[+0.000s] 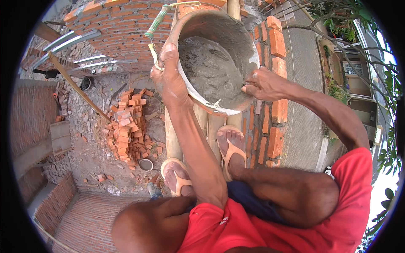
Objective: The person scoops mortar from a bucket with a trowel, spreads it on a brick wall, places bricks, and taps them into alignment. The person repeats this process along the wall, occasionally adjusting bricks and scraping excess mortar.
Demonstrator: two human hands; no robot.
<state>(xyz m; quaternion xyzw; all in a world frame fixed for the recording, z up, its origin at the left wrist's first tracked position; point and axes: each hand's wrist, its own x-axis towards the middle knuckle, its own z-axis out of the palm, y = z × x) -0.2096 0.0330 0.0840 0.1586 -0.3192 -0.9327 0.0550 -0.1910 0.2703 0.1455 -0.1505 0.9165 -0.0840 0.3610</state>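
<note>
Between my hands is a round bucket, tipped so that its mouth faces me, with wet grey mortar inside. My left hand grips the bucket's left rim, thumb up along the edge. On the right rim, my right hand is closed with its fingers curled over the edge. A wire handle with a green grip hangs off the bucket's upper left side. Just right of the bucket runs the top of a brick wall with mortar between its bricks.
I squat in sandals on narrow bamboo poles high above the ground. Far below on the left lies a heap of loose bricks, a small round pail beside it. A long wooden pole leans there. Tree branches reach in at upper right.
</note>
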